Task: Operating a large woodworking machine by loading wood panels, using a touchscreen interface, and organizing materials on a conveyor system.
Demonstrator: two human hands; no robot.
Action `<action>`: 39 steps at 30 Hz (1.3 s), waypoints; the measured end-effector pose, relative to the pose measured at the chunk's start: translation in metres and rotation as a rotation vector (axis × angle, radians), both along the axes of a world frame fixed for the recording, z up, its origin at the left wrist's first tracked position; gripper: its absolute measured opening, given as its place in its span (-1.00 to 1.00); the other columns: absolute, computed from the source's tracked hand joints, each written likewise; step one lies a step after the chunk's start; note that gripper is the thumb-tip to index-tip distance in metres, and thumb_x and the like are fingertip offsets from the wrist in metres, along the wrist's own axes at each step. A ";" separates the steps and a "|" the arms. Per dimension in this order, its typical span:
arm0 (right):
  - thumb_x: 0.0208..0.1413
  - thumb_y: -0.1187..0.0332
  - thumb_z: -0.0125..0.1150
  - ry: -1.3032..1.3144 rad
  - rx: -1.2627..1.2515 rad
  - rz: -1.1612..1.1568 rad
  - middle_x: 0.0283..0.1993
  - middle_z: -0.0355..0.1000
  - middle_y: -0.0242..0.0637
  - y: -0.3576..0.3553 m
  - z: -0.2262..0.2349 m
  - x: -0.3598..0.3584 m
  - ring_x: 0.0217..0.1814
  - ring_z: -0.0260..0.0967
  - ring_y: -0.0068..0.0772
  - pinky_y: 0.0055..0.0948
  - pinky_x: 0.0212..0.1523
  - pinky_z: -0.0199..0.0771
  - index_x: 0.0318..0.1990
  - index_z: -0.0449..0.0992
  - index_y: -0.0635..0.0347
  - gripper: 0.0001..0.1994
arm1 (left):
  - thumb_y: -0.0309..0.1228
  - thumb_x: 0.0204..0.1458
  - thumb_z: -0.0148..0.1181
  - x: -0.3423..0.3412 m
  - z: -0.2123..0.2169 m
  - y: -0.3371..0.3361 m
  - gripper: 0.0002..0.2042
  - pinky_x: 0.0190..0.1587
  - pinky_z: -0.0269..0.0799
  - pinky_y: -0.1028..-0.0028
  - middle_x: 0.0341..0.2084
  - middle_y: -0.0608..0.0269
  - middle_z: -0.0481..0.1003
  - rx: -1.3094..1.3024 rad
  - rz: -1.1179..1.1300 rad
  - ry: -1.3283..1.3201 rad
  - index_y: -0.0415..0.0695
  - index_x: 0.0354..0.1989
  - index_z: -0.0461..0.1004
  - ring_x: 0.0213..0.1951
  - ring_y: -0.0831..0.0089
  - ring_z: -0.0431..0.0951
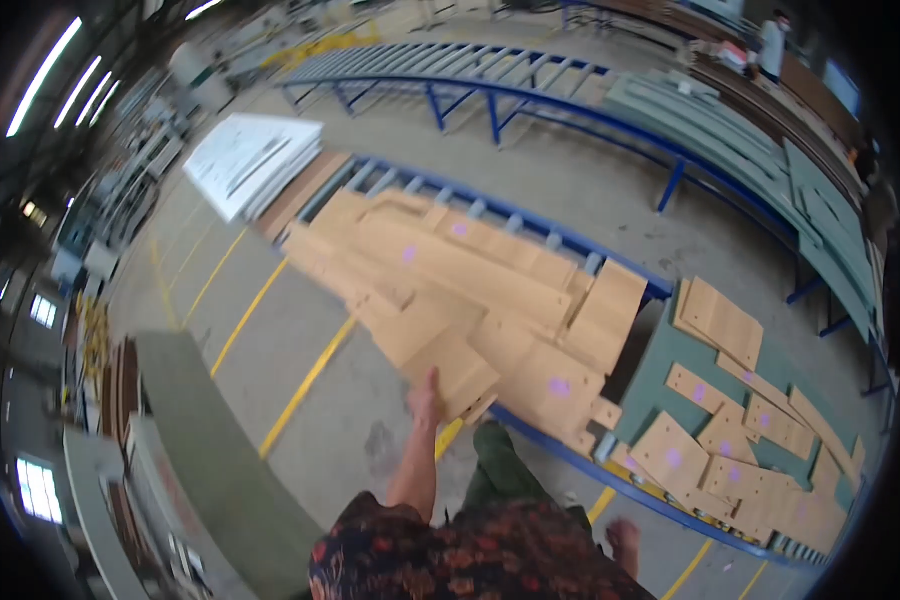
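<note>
My left hand (425, 397) grips the near left edge of a light brown wood-look panel (455, 372), thumb upward and the other fingers mostly hidden. That panel overlaps a heap of similar flat panels (410, 255) on a roller conveyor (530, 415). Some of these panels carry small purple marks. Down by my right side hangs my right hand (622, 542), apart from the panels; its fingers are too small and blurred to read.
To the right, more cut panels (670, 450) lie on a green board (647, 372). White sheets (253, 160) are stacked at the far left end. Beyond runs a second blue roller conveyor (450, 70) with grey-green boards (700, 115). Long green boards (210, 450) stand left.
</note>
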State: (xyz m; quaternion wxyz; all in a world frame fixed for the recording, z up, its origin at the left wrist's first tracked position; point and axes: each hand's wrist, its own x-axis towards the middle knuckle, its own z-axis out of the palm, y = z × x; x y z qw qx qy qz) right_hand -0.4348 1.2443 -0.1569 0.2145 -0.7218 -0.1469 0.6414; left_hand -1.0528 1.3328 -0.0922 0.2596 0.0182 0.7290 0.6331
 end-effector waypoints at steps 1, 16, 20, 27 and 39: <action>0.18 0.18 0.23 -0.071 -0.058 -0.044 -0.36 0.58 -0.28 -0.020 -0.002 -0.009 -0.29 0.57 -0.30 -0.22 -0.28 0.54 -0.27 0.60 0.12 -0.79 | -0.07 0.13 0.36 -0.046 -0.008 0.036 -0.40 0.01 0.49 0.35 0.02 0.08 0.58 -0.046 -0.005 0.010 -0.37 0.14 0.48 0.01 0.31 0.56; 0.15 -0.04 0.24 -0.529 -0.196 0.185 -0.17 0.65 -0.29 -0.088 0.122 -0.242 -0.10 0.57 -0.47 -0.39 0.05 0.51 -0.10 0.70 0.09 -0.58 | 0.07 0.24 -0.03 -0.229 -0.099 0.119 -0.41 -0.15 0.60 0.10 -0.11 -0.10 0.57 -0.484 -0.701 -0.188 -0.26 0.13 0.41 -0.17 0.03 0.65; 0.15 0.15 0.25 -0.317 -0.088 -0.069 -0.16 0.64 -0.22 -0.057 0.134 -0.284 -0.17 0.60 -0.41 -0.41 -0.14 0.60 -0.09 0.68 0.20 -0.67 | 0.03 0.19 0.00 -0.156 -0.100 0.095 -0.46 -0.16 0.59 0.11 -0.21 -0.07 0.58 -0.643 -0.967 0.104 -0.26 0.01 0.46 -0.21 0.05 0.65; 0.29 0.18 0.15 -0.229 -0.015 -0.179 -0.05 0.58 -0.19 -0.085 0.122 -0.312 -0.09 0.59 -0.33 -0.36 -0.13 0.62 0.11 0.54 0.28 -0.61 | -0.03 0.11 0.05 -0.089 -0.082 -0.012 -0.54 -0.18 0.58 0.13 -0.39 -0.02 0.59 -0.853 -1.605 0.448 -0.26 -0.21 0.56 -0.28 0.08 0.66; 0.28 0.29 0.10 -0.168 -0.008 -1.193 -0.30 0.58 -0.21 -0.435 0.047 -0.397 -0.33 0.61 -0.24 -0.28 -0.35 0.64 -0.06 0.53 0.25 -0.76 | -0.14 0.03 0.14 -0.067 -0.067 -0.095 -0.63 -0.38 0.56 0.25 -0.62 0.09 0.57 -1.013 -2.043 0.394 -0.26 -0.50 0.59 -0.50 0.27 0.65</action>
